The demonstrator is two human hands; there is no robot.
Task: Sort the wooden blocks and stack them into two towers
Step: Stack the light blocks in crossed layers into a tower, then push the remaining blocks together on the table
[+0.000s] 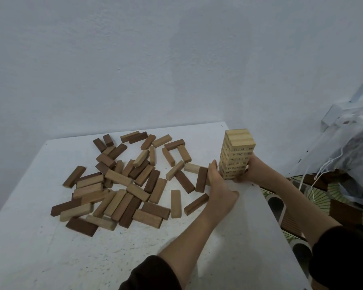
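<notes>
1. Wooden blocks (pixel 122 185) lie loose in a scattered heap across the middle and left of the white tabletop (pixel 40 248). Dark brown and tan pieces are mixed, many overlapping, and a few lie alone at the heap's edge.
2. Near the tabletop's far right corner stands an upright tower (pixel 237 151) of paler blocks, built in crossed layers. Small dark numbers are printed on its side faces.
3. On the tower's left side, the left grip (pixel 217 183) is flat, its fingers straight and close together, pressed against the lower part of the stack. The thumb sticks out toward the person, off the wood.
4. On the other side, the right grip (pixel 255 169) is curled round the tower's lower right corner, and its fingertips (pixel 239 180) show at the front bottom edge.
5. One dark block (pixel 201 180) lies just beside the back of the left grip.
6. Both forearms are bare, with dark sleeves (pixel 147 275) at the bottom of the view.
7. A pale wall (pixel 134 59) rises behind the tabletop.
8. To the right, off the tabletop, a clear plastic bag (pixel 354 147) with white strings (pixel 316 181) sits above a patterned floor (pixel 281 208).
</notes>
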